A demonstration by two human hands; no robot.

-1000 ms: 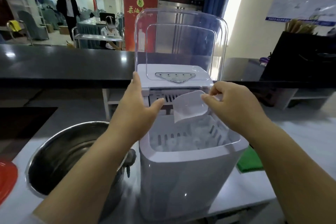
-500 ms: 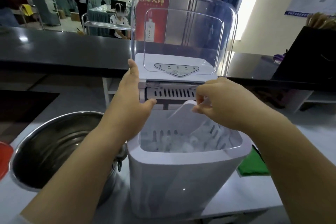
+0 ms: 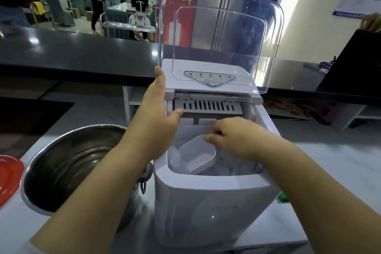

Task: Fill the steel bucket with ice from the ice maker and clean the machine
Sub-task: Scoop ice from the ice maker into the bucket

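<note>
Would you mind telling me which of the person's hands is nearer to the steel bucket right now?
Left. The left hand rests on the ice maker's left edge, just above the steel bucket. The right hand holds the scoop inside the machine, farther off.

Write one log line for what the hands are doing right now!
right hand: dips scoop into ice basket | left hand: steadies ice maker | lid: open | steel bucket: no ice seen

Red lid (image 3: 9, 179), green cloth (image 3: 282, 197), dark counter (image 3: 82, 53)
</note>
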